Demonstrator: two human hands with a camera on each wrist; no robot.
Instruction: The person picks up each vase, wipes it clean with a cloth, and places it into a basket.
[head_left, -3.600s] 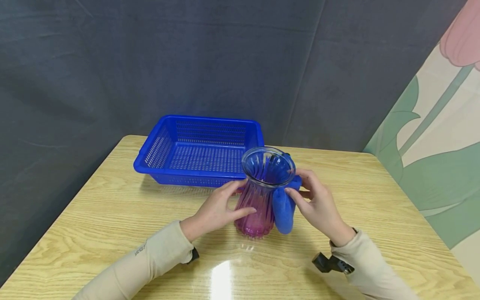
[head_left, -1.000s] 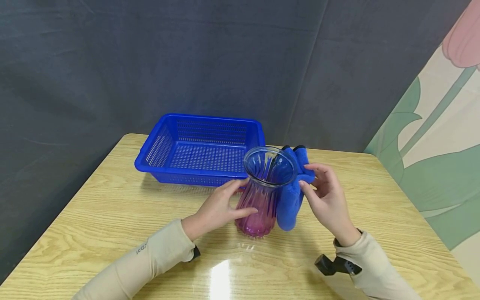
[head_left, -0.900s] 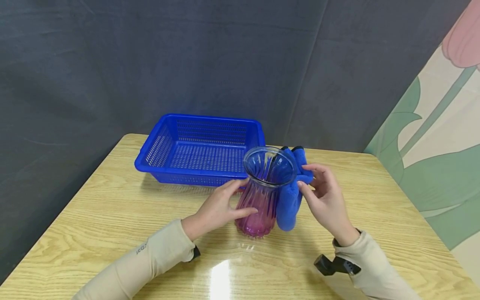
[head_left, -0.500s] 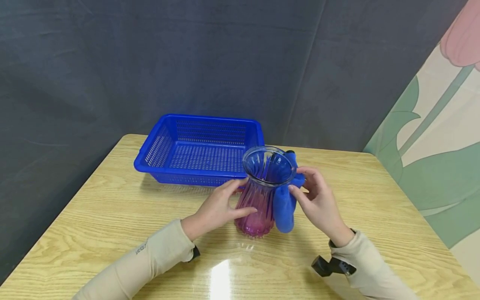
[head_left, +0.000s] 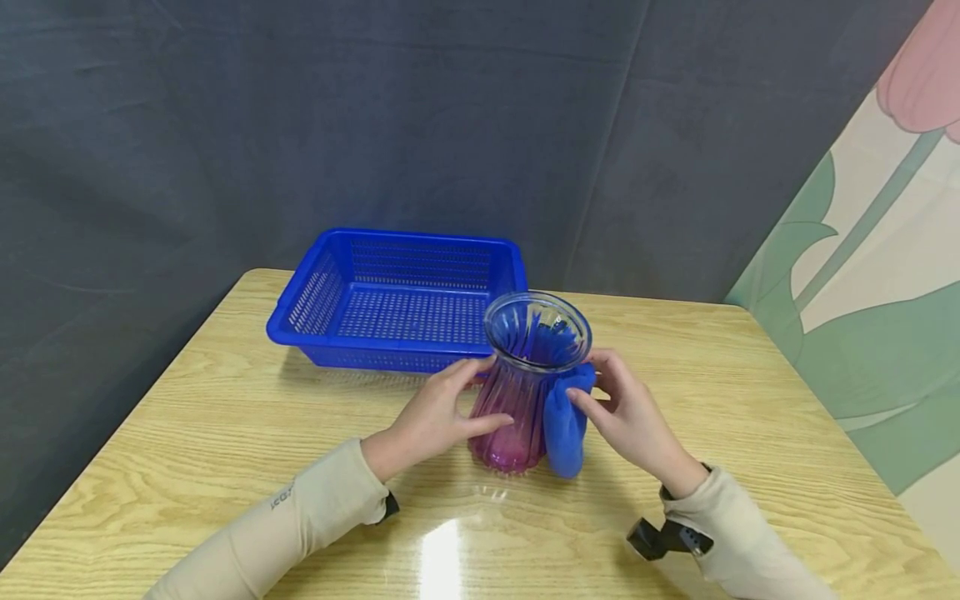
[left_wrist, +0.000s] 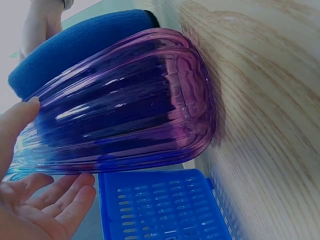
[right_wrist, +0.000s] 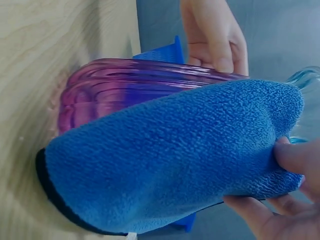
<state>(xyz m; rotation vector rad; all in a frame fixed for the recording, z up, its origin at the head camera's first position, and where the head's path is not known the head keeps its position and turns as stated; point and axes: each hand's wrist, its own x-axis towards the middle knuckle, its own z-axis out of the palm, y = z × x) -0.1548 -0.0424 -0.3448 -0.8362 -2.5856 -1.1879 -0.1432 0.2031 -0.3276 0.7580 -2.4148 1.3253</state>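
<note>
A ribbed glass vase, blue at the flared rim and pink at the foot, stands upright on the table. My left hand grips it from the left, thumb on the near side and fingers round the far side. My right hand pinches a blue cleaning cloth against the vase's right side, just under the rim. Its fuzzy pile and black hem show large in the right wrist view, where the cloth hides much of the glass. The left wrist view shows the cloth beyond the vase.
A blue perforated plastic basket sits behind the vase to the left, with nothing in it. The wooden table ends at a dark curtain. A flower-patterned panel stands on the right.
Over the last second my right hand has moved the cloth left and toward me, along the vase's side. The cloth's black-hemmed end is no longer seen right of the rim. My left hand stays put.
</note>
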